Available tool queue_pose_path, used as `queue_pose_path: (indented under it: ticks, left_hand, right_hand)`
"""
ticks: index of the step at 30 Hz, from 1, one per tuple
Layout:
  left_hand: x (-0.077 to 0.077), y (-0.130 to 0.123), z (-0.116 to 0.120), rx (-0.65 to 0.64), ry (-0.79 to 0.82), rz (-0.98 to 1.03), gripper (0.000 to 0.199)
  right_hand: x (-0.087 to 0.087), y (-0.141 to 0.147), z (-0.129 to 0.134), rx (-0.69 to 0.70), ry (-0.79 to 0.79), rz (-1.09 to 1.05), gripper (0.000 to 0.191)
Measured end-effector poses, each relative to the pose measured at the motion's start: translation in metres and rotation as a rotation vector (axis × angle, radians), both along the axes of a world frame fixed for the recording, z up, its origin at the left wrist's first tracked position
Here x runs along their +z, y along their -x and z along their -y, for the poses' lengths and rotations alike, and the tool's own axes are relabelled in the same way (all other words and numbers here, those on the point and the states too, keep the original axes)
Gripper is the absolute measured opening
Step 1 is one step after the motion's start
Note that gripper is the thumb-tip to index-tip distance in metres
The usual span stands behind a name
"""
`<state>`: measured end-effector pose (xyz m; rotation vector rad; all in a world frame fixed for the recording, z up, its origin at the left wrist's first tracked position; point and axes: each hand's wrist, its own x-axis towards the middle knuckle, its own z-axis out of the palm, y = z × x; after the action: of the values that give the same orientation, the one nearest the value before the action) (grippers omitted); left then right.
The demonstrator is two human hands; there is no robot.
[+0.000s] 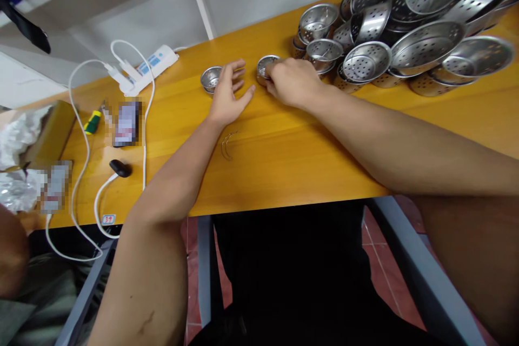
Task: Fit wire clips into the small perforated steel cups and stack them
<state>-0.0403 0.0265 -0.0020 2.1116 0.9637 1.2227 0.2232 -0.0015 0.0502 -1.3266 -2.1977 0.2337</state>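
My right hand (292, 81) has its fingers closed on the rim of a small perforated metal cup (264, 67) standing on the wooden table. Part of that cup is hidden behind the fingers. My left hand (230, 92) is open, fingers spread and thumb apart, just left of it. Behind the left hand stands another small perforated metal cup (210, 80), partly covered by the hand. Two thin curved wires (227, 147) lie on the table below my left hand.
Many perforated metal cups (367, 62) are piled at the back right. A white power strip (148, 70) with cables lies at the back left, near a phone (127, 123), a green-yellow tool (93, 122) and a black plug-like piece (120, 168). Another person's arm (12, 243) shows far left.
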Motion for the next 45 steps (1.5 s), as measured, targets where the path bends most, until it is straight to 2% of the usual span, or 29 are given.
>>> queue_pose_path:
  ticks: [4, 6, 9, 11, 13, 15, 17, 19, 23, 26, 33, 36, 38, 40, 43, 45]
  left_hand:
    - [0.037, 0.001, 0.021, 0.130, -0.053, -0.047, 0.065]
    - [0.047, 0.006, 0.022, 0.278, -0.126, -0.010, 0.071]
    - [0.040, 0.019, 0.007, 0.539, -0.143, 0.069, 0.109]
    - [0.026, 0.028, -0.008, 0.627, -0.037, 0.119, 0.115]
    - [0.014, 0.035, -0.020, 0.611, 0.116, 0.179, 0.106]
    - [0.010, 0.039, -0.026, 0.573, 0.245, 0.248, 0.097]
    - [0.011, 0.041, -0.025, 0.536, 0.305, 0.293, 0.088]
    - [0.015, 0.042, -0.022, 0.508, 0.299, 0.299, 0.081]
    - [0.022, 0.040, -0.017, 0.546, 0.244, 0.268, 0.084]
    - [0.027, 0.036, -0.015, 0.547, 0.267, 0.293, 0.079]
    - [0.027, 0.035, -0.016, 0.506, 0.264, 0.289, 0.078]
    - [0.025, 0.037, -0.017, 0.470, 0.263, 0.278, 0.083]
    - [0.026, 0.037, -0.017, 0.446, 0.264, 0.275, 0.087]
    - [0.027, 0.036, -0.015, 0.419, 0.272, 0.275, 0.092]
    - [0.029, 0.032, -0.010, 0.377, 0.270, 0.288, 0.092]
    - [0.032, 0.030, -0.005, 0.343, 0.267, 0.285, 0.085]
  right_hand:
    - [0.017, 0.001, 0.008, -0.124, 0.090, 0.218, 0.027]
    - [0.025, 0.001, 0.013, -0.154, 0.107, 0.235, 0.027]
    - [0.036, 0.005, 0.024, -0.149, 0.043, 0.202, 0.037]
    - [0.040, 0.011, 0.032, -0.083, -0.024, 0.168, 0.044]
    - [0.040, 0.017, 0.039, 0.045, -0.031, 0.154, 0.045]
    - [0.035, 0.023, 0.044, 0.196, 0.024, 0.146, 0.047]
    - [0.026, 0.025, 0.044, 0.309, 0.093, 0.124, 0.054]
    - [0.017, 0.025, 0.040, 0.341, 0.131, 0.083, 0.067]
    - [0.007, 0.018, 0.026, 0.237, 0.129, 0.035, 0.083]
    - [0.005, 0.012, 0.016, 0.176, 0.132, 0.068, 0.088]
    - [-0.005, 0.003, 0.004, -0.015, 0.153, -0.013, 0.084]
    - [-0.002, 0.000, 0.003, -0.033, 0.152, -0.038, 0.081]
    - [0.005, 0.002, 0.007, 0.022, 0.133, -0.046, 0.072]
    - [0.013, 0.008, 0.017, 0.161, 0.137, -0.062, 0.059]
    - [0.020, 0.025, 0.039, 0.509, 0.182, -0.058, 0.046]
    - [0.022, 0.039, 0.057, 0.711, 0.144, -0.011, 0.047]
